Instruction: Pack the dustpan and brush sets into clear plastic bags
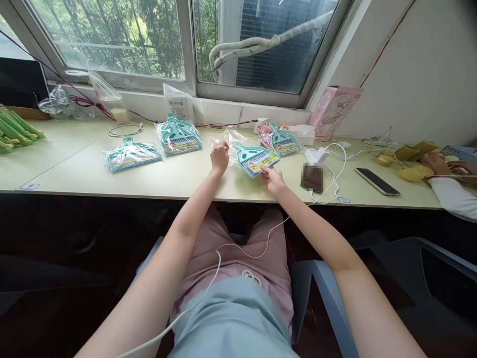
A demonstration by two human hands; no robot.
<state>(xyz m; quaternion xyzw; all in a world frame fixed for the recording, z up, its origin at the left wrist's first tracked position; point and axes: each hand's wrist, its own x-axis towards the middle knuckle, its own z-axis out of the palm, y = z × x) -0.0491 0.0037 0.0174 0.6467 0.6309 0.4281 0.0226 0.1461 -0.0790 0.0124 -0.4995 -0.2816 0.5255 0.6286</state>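
A teal mini dustpan-and-brush set (254, 157) with a colourful label lies on the pale table (74, 169) in front of me. My right hand (273, 180) pinches its near edge. My left hand (219, 155) is closed on the edge of a clear plastic bag (228, 139) that lies just left of the set. A bagged teal set (131, 155) lies further left, and a small stack of bagged sets (179, 135) sits behind it. Unbagged teal and pink sets (280, 139) are piled at the back right.
A phone (376, 181), a white charger with cables (316, 155) and a small dark object (312, 178) lie to the right. Another person's hands (443, 164) work with yellow items at the far right. Green items (15, 130) sit far left. A pink box (333, 112) leans on the wall.
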